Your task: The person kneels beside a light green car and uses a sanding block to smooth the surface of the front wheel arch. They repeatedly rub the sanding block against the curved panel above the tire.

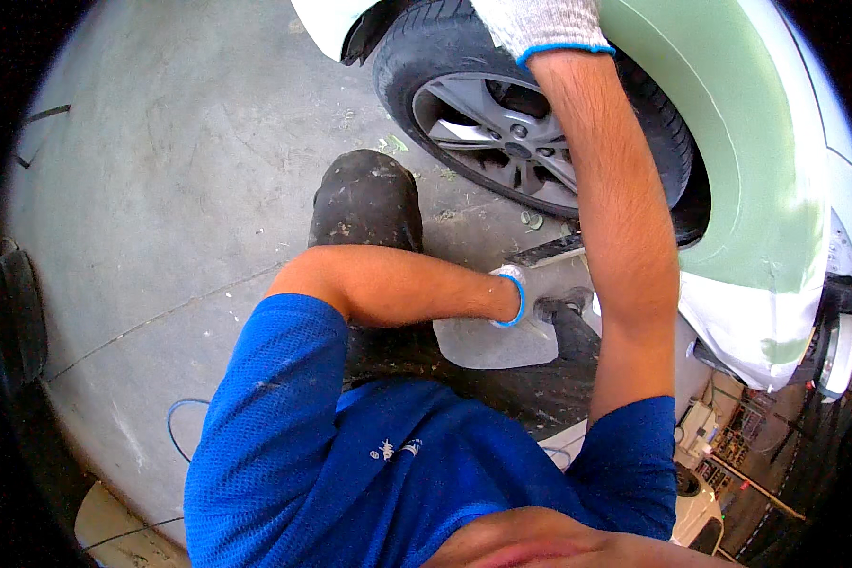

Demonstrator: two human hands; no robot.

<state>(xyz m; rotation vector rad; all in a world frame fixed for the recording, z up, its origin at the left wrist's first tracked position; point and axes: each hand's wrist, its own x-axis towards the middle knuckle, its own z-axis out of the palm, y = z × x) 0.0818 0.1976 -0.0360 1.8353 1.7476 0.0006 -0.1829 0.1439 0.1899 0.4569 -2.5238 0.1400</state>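
Observation:
My right hand, in a white knitted glove with a blue cuff, reaches far forward over the top of a car wheel. Its fingers run out of the picture at the upper edge, so what they touch is hidden. Beside it curves the car's fender, coated in pale green with white around it. Low in front of me is my left hand, gloved the same way, over a flat, greyish, see-through-looking sheet. The glove's cuff shows, but the fingers are hidden, and whether they grip the sheet I cannot tell.
Concrete floor stretches to the left, with green scraps near the tyre. My bent knee is close to the wheel. A dark round object stands at the far left, a blue hose nearer me. Cluttered shelving appears lower right.

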